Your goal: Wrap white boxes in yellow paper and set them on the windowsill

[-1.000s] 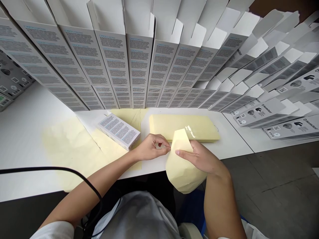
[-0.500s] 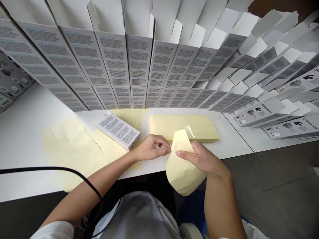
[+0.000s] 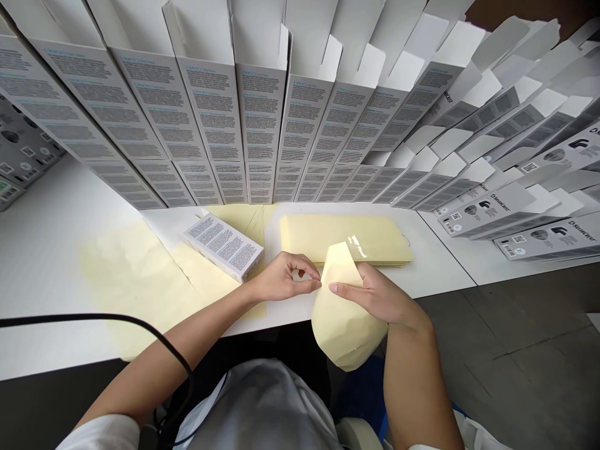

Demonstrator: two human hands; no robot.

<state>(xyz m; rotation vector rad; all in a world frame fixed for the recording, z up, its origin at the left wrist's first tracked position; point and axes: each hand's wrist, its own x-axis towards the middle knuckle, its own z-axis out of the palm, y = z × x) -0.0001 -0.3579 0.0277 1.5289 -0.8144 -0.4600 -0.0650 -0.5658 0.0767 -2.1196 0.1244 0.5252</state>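
My right hand (image 3: 382,292) grips a curved yellow paper sheet (image 3: 347,334), thumb on its near face and fingers behind it. The sheet bends down past the table's front edge. At its left edge, my left hand (image 3: 288,278) is closed in a pinch, thumb and forefinger tips touching the paper's border; whatever lies between them is too small to make out. Just behind the hands lies a stack of yellow sheets (image 3: 323,232) with a shiny patch on top. A small printed box (image 3: 225,244) rests tilted to the left, near my left wrist.
Rows of tall grey printed boxes (image 3: 262,125) with raised white flaps line the back of the white table (image 3: 94,194). More boxes (image 3: 553,234) stand at the right. Loose yellow paper (image 3: 135,269) lies on the left. A black cable (image 3: 94,317) crosses the lower left.
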